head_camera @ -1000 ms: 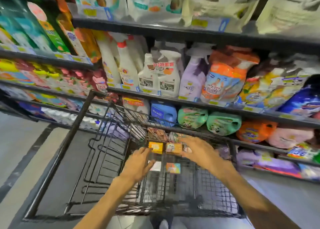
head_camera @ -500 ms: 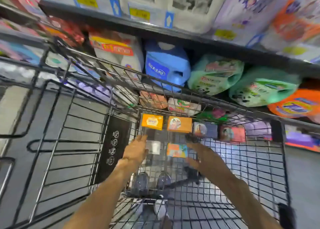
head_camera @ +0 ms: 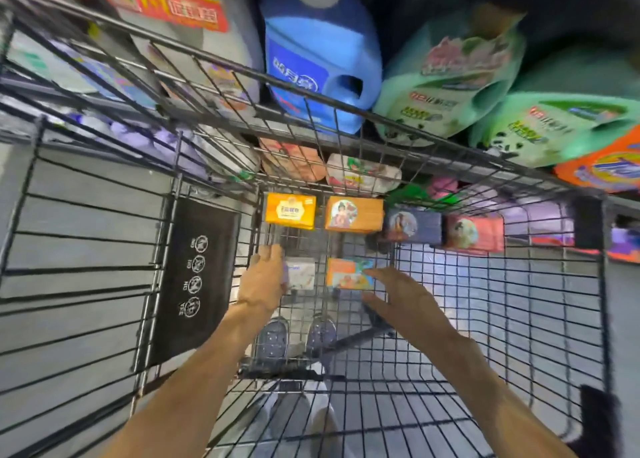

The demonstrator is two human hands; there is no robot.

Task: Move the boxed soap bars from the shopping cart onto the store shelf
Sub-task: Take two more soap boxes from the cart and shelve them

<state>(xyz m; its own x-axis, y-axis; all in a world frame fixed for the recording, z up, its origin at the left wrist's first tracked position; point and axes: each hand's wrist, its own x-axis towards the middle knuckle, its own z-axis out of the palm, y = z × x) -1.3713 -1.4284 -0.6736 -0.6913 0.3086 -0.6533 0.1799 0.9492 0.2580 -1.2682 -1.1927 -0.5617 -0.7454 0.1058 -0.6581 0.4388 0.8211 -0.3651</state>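
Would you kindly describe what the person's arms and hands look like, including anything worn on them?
Both forearms are bare as far as the frame shows: no sleeves or gloves. The left hand and right hand show no visible rings, and neither wrist carries a watch or bracelet.

Dark metal wire cart (head_camera: 450, 319) — glossy printed card soap boxes (head_camera: 353, 214), shiny plastic jug (head_camera: 322, 59).

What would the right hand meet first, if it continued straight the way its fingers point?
Most likely the orange-and-blue soap box: the right hand has its fingertips already at its right edge, though depth is unclear.
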